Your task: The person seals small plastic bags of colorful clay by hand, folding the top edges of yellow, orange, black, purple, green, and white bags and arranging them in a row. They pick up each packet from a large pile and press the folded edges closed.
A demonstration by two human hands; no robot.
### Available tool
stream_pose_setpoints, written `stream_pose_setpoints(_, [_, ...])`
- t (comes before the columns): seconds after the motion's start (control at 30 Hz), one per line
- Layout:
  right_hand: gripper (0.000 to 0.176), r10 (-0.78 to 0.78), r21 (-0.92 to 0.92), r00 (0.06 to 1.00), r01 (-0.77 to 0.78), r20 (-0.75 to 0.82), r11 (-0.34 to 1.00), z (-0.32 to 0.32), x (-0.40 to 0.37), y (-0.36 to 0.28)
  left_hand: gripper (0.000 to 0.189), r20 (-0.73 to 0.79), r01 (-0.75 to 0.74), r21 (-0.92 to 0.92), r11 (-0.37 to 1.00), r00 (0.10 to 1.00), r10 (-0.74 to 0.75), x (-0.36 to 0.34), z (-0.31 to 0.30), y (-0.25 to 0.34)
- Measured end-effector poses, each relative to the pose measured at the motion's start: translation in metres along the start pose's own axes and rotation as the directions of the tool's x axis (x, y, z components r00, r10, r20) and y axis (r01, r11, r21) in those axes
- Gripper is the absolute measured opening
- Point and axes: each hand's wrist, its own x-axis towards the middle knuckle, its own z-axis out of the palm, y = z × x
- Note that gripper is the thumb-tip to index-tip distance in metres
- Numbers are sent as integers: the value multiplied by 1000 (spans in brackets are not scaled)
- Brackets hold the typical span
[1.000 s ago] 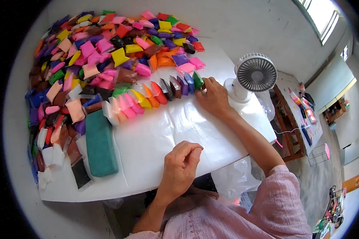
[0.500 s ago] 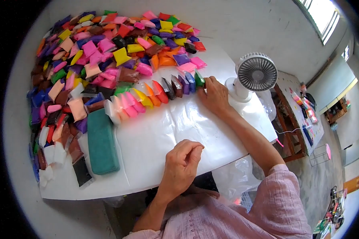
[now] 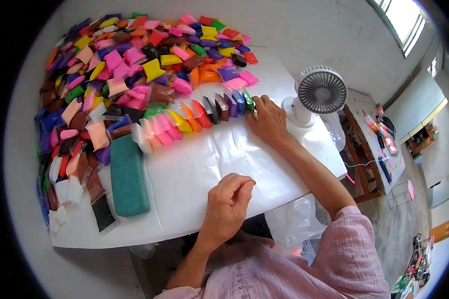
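A row of small clear packets in several colours stands on the white table [image 3: 184, 184], from white at the left to a green packet [image 3: 248, 100] at the right end. My right hand [image 3: 268, 119] rests at that end, its fingertips against the green packet, which stands beside a blue packet [image 3: 238, 101]. Over the table's front edge I hold my left hand [image 3: 228, 204] with its fingers curled together; what they hold, if anything, is hidden. A teal case [image 3: 128, 175] lies left of my left hand, next to the white end of the row.
A big heap of coloured packets [image 3: 119, 67] covers the table's back and left side. The white fan [image 3: 322, 92] stands just right of my right hand. Clear plastic bags [image 3: 297, 224] hang below the front edge. Another table [image 3: 379, 134] is farther right.
The green packet at the row's end now stands more upright, closer to the blue one. My right hand has shifted very slightly; my left hand has hardly moved.
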Motion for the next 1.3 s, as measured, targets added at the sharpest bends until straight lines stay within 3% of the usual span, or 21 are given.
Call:
stream_pose_setpoints(0.33, [41,95,24,983,-99,155,995,-9,3,1,15,3,23,-10,1000,1000,-23,0,0,0])
stream_pose_setpoints(0.53, [48,141,0,833,-167,535,986,-52,8,-2,15,-16,13,-20,1000,1000,-13,-1,1,-3])
stream_pose_setpoints(0.57, [42,107,61,876,-153,470,986,-49,-4,0,15,-17,7,-21,1000,1000,-8,-1,1,-3])
stream_pose_setpoints(0.67, [45,57,178,880,-158,471,971,-72,-32,-23,15,-20,-20,-10,1000,1000,20,-3,1,-3])
stream_pose_setpoints(0.73, [43,-84,191,942,22,326,981,-76,-61,-31,15,-20,-50,16,999,999,51,-4,1,-3])
stream_pose_setpoints(0.87, [33,-190,208,972,159,139,965,-88,-107,-50,15,-18,-116,30,993,993,116,-8,0,1])
stream_pose_setpoints(1.03, [29,-140,259,990,133,8,957,-87,-137,-60,14,-25,-54,-111,992,998,51,-23,-2,5])
stream_pose_setpoints(1.13, [27,-102,288,994,107,-32,952,-83,-143,-61,13,-16,-12,-25,1000,1000,12,-42,-18,17])
stream_pose_setpoints(1.17, [28,-107,292,994,113,-39,950,-83,-143,-60,12,-21,-50,79,996,998,51,-48,-28,25])
stream_pose_setpoints(1.3, [27,-104,311,994,111,-41,944,-82,-145,-61,14,-213,-34,248,968,973,89,-61,-83,45])
